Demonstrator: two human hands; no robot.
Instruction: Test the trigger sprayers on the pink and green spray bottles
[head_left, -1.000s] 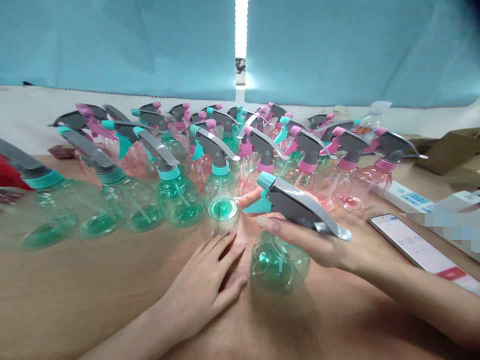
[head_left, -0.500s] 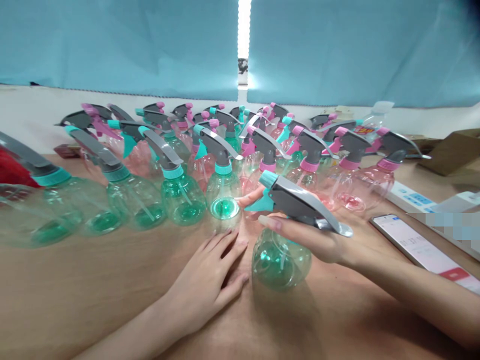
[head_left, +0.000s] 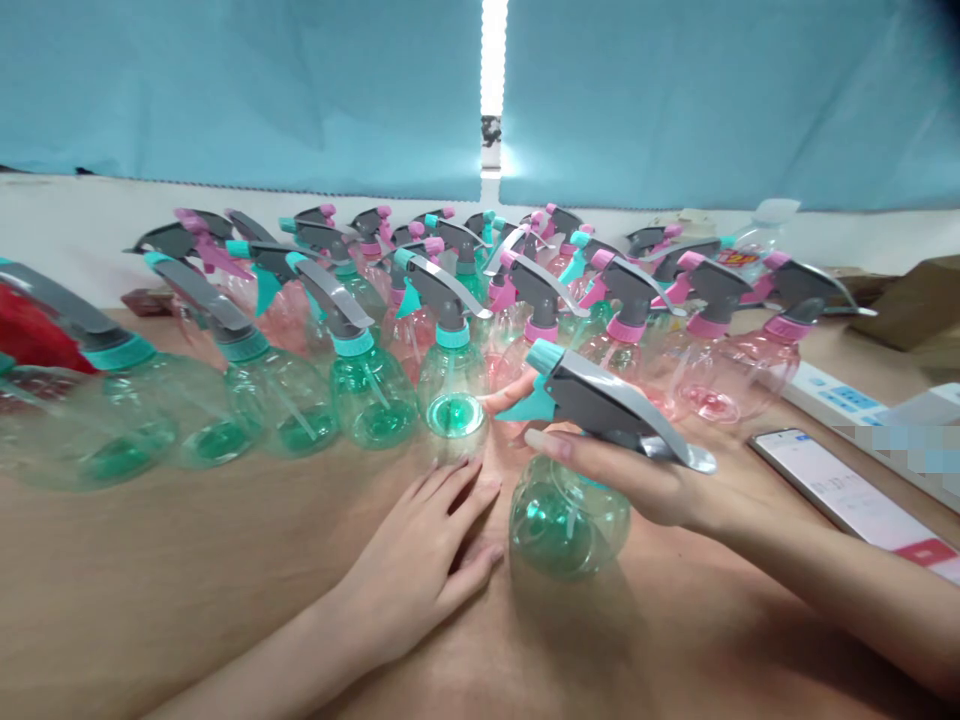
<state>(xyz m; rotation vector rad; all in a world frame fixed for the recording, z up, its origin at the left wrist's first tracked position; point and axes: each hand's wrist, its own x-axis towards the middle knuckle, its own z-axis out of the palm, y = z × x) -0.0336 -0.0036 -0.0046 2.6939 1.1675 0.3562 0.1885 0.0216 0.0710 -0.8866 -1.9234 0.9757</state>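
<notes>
My right hand (head_left: pixel 637 475) is closed around the neck of a green spray bottle (head_left: pixel 566 525), just under its grey and teal trigger head. The bottle leans slightly and looks clear green with a dip tube inside; whether its base touches the table I cannot tell. My left hand (head_left: pixel 427 545) lies palm down on the table, fingers stretched toward a standing green spray bottle (head_left: pixel 452 385) and apart from it. Another green spray bottle (head_left: pixel 373 395) stands to the left of that one.
Several pink spray bottles (head_left: pixel 709 385) and green ones stand in rows across the wooden table (head_left: pixel 187 590). At the right lie a phone (head_left: pixel 847 500) and a white device (head_left: pixel 847 395); a brown box (head_left: pixel 919 305) is behind. A teal curtain (head_left: pixel 247 90) hangs at the back.
The whole view has shifted slightly, so everything appears a little farther right. Both hands keep their poses, and the right hand still holds the spray bottle.
</notes>
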